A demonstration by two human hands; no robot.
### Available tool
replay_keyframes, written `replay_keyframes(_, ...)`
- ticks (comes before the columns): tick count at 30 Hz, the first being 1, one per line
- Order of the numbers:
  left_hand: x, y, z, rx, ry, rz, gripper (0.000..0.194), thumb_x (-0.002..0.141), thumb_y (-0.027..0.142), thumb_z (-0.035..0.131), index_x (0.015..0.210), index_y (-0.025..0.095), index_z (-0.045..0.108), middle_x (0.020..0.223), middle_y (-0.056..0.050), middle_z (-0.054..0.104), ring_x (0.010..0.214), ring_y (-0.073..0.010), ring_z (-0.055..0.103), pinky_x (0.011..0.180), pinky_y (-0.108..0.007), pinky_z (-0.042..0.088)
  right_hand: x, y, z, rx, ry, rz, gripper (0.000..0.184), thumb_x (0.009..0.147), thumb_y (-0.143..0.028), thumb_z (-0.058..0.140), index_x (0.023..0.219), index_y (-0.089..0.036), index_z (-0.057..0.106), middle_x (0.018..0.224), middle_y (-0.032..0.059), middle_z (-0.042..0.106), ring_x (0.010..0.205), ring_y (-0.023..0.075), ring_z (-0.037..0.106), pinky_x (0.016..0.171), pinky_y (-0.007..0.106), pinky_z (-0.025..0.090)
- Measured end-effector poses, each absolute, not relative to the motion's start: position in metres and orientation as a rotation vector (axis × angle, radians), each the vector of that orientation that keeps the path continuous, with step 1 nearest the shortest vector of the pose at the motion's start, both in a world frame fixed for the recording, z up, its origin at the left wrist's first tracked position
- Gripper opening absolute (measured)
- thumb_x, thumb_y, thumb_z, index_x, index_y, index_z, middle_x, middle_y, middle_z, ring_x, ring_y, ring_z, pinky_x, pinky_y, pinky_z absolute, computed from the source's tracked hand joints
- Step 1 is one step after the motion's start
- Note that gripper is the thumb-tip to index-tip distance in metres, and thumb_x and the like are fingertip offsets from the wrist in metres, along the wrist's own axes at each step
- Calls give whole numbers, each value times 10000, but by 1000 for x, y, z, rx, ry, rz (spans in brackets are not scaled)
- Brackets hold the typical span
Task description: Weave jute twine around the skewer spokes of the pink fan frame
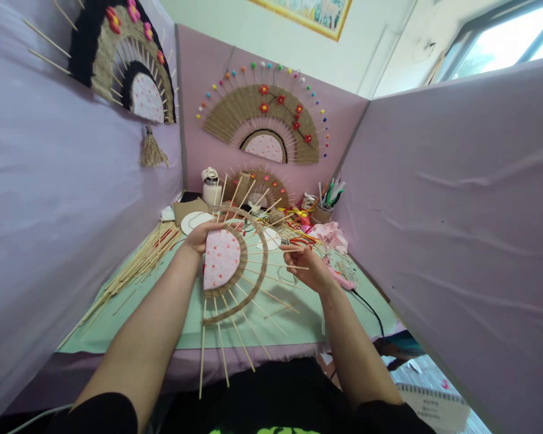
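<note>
My left hand (203, 236) grips the upper left edge of a half-round fan frame, its fingers partly hidden behind it. The fan frame (221, 259) has a pink dotted half-disc at its middle, bordered by woven twine. Thin bamboo sticks (239, 328) fan out from it, crossed farther out by a second band of brown twine (263, 265). At the right side of the frame, my right hand (305, 265) is closed with bent fingers around the outer part of a bamboo stick. Whether it also holds twine, I cannot make out.
Loose bamboo sticks (140, 265) lie along the left of the green table (190, 331). A pink glue gun (342, 278) with a black cord rests at right. Behind stand a white bottle (212, 188) and a tool holder (322, 214). Finished fans (235, 111) hang on the partitions.
</note>
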State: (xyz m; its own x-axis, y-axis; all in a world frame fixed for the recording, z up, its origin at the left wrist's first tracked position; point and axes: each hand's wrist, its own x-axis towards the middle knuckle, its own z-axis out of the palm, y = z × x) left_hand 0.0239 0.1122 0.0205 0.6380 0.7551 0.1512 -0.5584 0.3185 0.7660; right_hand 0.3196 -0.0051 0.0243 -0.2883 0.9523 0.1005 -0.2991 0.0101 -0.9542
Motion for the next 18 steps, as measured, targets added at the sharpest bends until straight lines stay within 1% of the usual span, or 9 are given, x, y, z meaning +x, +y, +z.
replay_keyframes(3, 25, 112, 25, 788, 287, 923, 546, 848, 56, 379, 1392, 27, 407, 1016, -164, 725, 896, -248, 708, 841, -353, 550, 316, 3, 41, -785, -1271, 1495, 543, 771, -647, 555, 988, -181, 728, 790, 62, 547, 640, 137, 420, 505, 244, 332)
replay_keyframes(6, 26, 111, 29, 696, 287, 957, 549, 851, 47, 361, 1399, 37, 393, 1038, -145, 724, 915, -225, 705, 852, -332, 549, 314, 12, 52, -758, -1281, 1546, 640, 783, -722, 464, 977, -175, 732, 788, 65, 562, 625, 129, 413, 502, 239, 331)
replay_keyframes(9, 30, 109, 32, 652, 292, 980, 532, 848, 46, 369, 1378, 24, 412, 1016, -153, 728, 912, -235, 706, 846, -344, 553, 314, 19, 56, -713, -1267, 1649, 784, 761, -803, 366, 1000, -150, 728, 774, 73, 576, 635, 131, 425, 522, 234, 358)
replay_keyframes(12, 33, 108, 32, 646, 289, 1002, 526, 831, 33, 387, 1354, 15, 437, 974, -159, 735, 866, -244, 715, 838, -351, 555, 314, 21, 55, -704, -1260, 1714, 888, 744, -847, 273, 1020, -131, 719, 721, 70, 560, 611, 134, 407, 488, 232, 334)
replay_keyframes(15, 34, 108, 31, 653, 277, 1022, 566, 808, 12, 397, 1373, 27, 413, 989, -157, 732, 860, -239, 716, 857, -358, 546, 316, 22, 53, -718, -1276, 1711, 923, 736, -861, 232, 1023, -131, 719, 669, 52, 532, 558, 121, 364, 461, 232, 302)
replay_keyframes(18, 33, 109, 30, 678, 274, 1013, 583, 814, 31, 392, 1397, 40, 389, 1022, -151, 726, 891, -231, 711, 866, -355, 538, 323, 22, 51, -777, -1310, 1659, 923, 734, -862, 217, 1018, -146, 727, 647, 37, 509, 538, 110, 353, 472, 237, 316)
